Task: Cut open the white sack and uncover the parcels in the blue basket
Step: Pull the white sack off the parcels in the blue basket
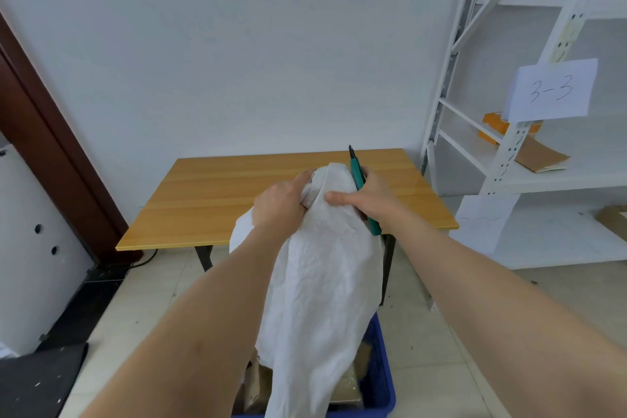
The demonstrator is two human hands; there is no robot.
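Observation:
The white sack (322, 282) hangs lifted, its bunched top raised above the blue basket (380, 366) at the bottom of the view. My left hand (281, 204) grips the sack's top from the left. My right hand (366, 193) presses its thumb on the sack's top from the right while holding a green utility knife (359, 187), blade end pointing up. Brown parcels (349, 383) show in the basket below the sack's lower edge; most of the basket's inside is hidden by the sack and my arms.
A wooden table (220, 193) stands just beyond the sack against the white wall. White metal shelving (509, 146) on the right carries a paper label "3-3" (551, 90), an orange box and brown envelopes. A dark door frame (51, 153) is at the left.

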